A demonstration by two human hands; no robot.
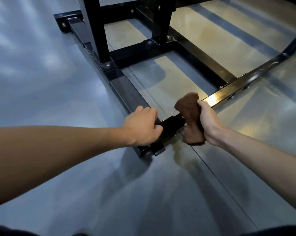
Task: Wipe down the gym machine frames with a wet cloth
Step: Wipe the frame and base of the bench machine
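At the frame (pixel 126 94) corner: left hand (pixel 141 126) gripping, right hand (pixel 207 121) clutching cloth (pixel 190 114) (brown).

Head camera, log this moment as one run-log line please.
left hand: grips black base frame corner | right hand: holds brown cloth bunched on front bar | floor: glossy

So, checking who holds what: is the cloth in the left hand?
No, the right hand grips the brown cloth; the left hand rests on the frame.
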